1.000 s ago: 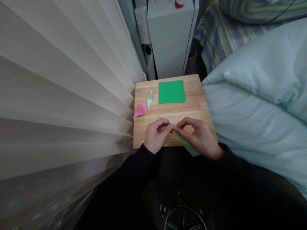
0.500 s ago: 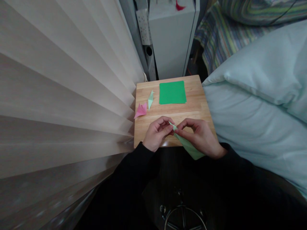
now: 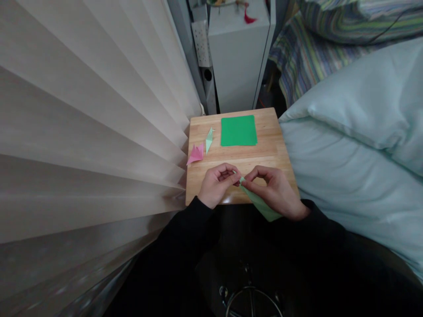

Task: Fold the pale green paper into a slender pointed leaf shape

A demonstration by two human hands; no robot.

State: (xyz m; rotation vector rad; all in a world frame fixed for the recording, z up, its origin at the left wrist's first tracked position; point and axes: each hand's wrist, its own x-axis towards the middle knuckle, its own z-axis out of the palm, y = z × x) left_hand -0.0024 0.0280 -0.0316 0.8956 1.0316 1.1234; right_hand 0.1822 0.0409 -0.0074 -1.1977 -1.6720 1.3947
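we pinch the light green paper with left hand and right hand, fingertips closed; green stack lies beyond both hands.

Held paper: light green, folded, slanting between both hands' fingertips, its wide end past the counter's near edge.
Visible form: narrow at the pinched tip, broader toward the right wrist.
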